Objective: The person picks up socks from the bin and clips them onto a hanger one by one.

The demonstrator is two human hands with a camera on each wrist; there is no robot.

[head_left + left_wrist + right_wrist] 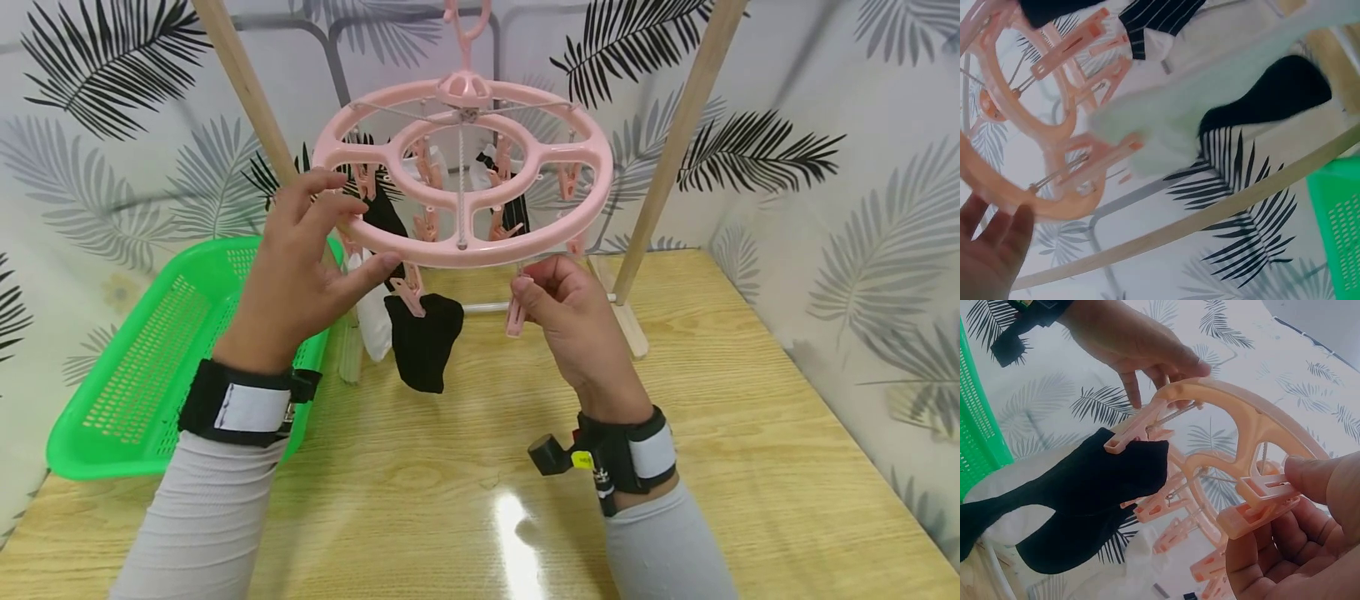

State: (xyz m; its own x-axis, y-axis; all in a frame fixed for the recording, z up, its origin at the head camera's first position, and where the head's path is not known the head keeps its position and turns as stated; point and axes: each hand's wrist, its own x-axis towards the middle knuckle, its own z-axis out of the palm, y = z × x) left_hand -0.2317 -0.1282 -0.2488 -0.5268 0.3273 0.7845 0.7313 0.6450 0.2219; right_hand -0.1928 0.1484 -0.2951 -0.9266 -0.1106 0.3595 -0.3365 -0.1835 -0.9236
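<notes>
A round pink drying hanger [423, 252] hangs in front of me with several pink clothespins below its rings. My right hand [581, 321] pinches one clothespin [515, 312] between thumb and fingers at the near right of the rim. In the right wrist view its jaws hold no cloth. My left hand [300, 258] lies against the left side of the outer ring, fingers spread, thumb stretched along the near rim. Beside that thumb a clothespin [409, 293] holds a black sock [427, 342]. A striped black sock [1160, 22] hangs farther round the ring.
A green plastic basket [67, 433] stands on the wooden table [420, 517] at the left. Wooden poles [678, 142] rise on both sides of the hanger, with a white bar [487, 307] low between them. White socks [372, 321] hang near the left pole.
</notes>
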